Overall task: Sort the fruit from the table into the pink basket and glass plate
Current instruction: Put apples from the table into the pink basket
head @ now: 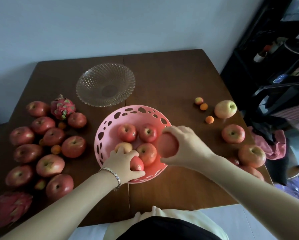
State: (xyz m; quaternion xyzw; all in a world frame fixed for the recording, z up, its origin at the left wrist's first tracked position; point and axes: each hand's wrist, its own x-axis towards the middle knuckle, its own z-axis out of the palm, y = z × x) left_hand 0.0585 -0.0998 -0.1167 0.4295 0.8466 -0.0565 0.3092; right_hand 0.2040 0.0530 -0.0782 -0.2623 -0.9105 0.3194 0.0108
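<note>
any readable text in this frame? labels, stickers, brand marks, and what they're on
None readable.
Small sticker on the apple at the back left of the pink basket: too small and blurred to read.
Blue panel on the dark appliance at right: blurred, nothing legible.
Glass plate and bracelet: no markings visible.

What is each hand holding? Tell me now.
Left hand: closed on an apple in the pink basket.
Right hand: closed on another apple.

Left hand [122, 163] gripping apple [137, 164] in pink basket [100, 135], right hand [185, 146] gripping another
</note>
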